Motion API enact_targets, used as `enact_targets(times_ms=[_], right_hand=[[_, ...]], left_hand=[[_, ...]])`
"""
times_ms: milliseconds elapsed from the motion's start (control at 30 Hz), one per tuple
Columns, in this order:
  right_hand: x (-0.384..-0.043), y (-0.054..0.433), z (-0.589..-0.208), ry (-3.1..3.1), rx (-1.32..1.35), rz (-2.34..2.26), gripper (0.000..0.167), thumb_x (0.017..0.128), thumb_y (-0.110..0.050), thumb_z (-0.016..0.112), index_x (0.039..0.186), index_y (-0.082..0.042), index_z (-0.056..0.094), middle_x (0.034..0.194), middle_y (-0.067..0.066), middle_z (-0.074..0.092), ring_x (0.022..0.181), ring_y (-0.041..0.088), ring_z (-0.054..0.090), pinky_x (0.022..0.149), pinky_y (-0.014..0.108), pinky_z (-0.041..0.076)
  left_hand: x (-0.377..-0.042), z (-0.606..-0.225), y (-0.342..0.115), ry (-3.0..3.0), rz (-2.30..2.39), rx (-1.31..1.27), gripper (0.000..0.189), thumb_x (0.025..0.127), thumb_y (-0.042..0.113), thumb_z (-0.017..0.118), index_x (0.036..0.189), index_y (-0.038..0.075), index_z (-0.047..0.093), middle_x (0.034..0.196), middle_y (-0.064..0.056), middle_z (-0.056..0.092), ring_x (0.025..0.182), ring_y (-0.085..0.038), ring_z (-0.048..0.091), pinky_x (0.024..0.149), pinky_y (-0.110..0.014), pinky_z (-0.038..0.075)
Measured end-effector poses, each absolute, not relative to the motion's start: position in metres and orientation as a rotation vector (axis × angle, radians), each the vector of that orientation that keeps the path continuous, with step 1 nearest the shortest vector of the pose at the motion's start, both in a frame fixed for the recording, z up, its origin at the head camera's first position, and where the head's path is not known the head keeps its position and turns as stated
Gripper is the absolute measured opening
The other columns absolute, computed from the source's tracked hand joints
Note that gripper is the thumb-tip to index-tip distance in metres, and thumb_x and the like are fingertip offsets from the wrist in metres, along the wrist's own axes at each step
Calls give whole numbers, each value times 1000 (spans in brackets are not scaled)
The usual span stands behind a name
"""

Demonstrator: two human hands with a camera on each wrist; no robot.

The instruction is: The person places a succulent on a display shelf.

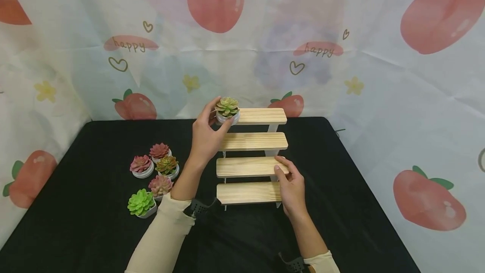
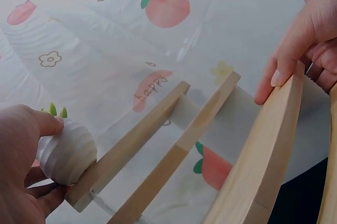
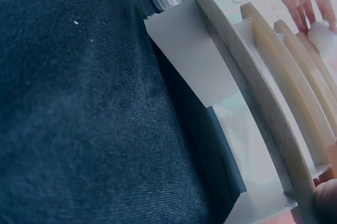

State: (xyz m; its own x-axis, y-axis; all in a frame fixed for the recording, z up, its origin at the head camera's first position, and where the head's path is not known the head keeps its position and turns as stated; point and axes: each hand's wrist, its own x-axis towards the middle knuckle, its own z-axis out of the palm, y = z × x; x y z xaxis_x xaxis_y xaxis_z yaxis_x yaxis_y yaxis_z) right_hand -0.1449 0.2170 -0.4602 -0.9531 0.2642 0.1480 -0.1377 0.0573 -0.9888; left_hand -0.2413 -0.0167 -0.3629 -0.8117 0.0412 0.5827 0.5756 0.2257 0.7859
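Observation:
A four-tier wooden shelf stand (image 1: pixel 248 167) with white side supports stands in the middle of the head view. My left hand (image 1: pixel 205 136) grips a green potted succulent (image 1: pixel 227 108) by its white ribbed pot, at the left end of the top tier. In the left wrist view the pot (image 2: pixel 68 153) sits against that end of the board, thumb and fingers round it. With the right hand (image 1: pixel 294 188) I hold the right end of the third tier from the top, fingers over its edge. Only part of a finger shows low in the right wrist view.
Left of the stand, several more potted succulents cluster on the black tablecloth (image 1: pixel 94 231): pink-red ones (image 1: pixel 140 164), an orange-green one (image 1: pixel 167 165) and a bright green one (image 1: pixel 140 202). My left forearm passes close beside them. A fruit-printed white curtain (image 1: pixel 242 66) hangs behind.

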Motion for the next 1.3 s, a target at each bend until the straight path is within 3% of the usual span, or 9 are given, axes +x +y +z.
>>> enact_targets(times_ms=[600,733,833,967,1067,1300], right_hand=[[-147,216,-463,-2064,-129,1945,33,106,-8,59,139,-3,63,154,11,46,144,23,39,117,44,32],[-147,216,-464,-2064,-133,1941,33,106,-8,59,139,-4,63,153,11,46,142,22,40,116,44,33],[-147,216,-464,-2062,-132,1946,33,106,-8,58,138,-5,63,154,13,46,142,19,41,116,43,33],[-147,217,-464,-2059,-128,1945,32,106,-8,58,138,-6,63,155,14,45,141,16,41,116,41,33],[-147,217,-463,-2061,-129,1942,32,106,-8,58,138,-7,63,154,10,46,141,16,40,116,41,33],[-147,217,-464,-2062,-132,1948,33,106,-8,58,139,-6,63,154,9,46,142,16,40,116,40,33]], left_hand=[[-254,-363,-15,-2133,-1607,-581,64,101,17,72,157,12,43,146,-15,53,137,-27,50,109,-39,44],[-257,-361,-13,-2168,-1588,-573,64,101,18,72,158,15,42,132,-12,58,114,-25,59,89,-41,50],[-258,-359,-13,-2193,-1588,-567,64,100,17,72,157,16,42,125,-11,59,104,-25,58,78,-42,47],[-259,-358,-12,-2223,-1614,-567,65,101,17,72,158,18,41,137,-12,57,124,-25,57,93,-40,51],[-260,-357,-12,-2242,-1626,-567,65,101,18,71,158,18,40,146,-12,53,136,-27,51,105,-43,47],[-261,-357,-12,-2274,-1617,-569,65,102,20,70,159,19,39,149,-12,52,138,-27,50,106,-43,47]])
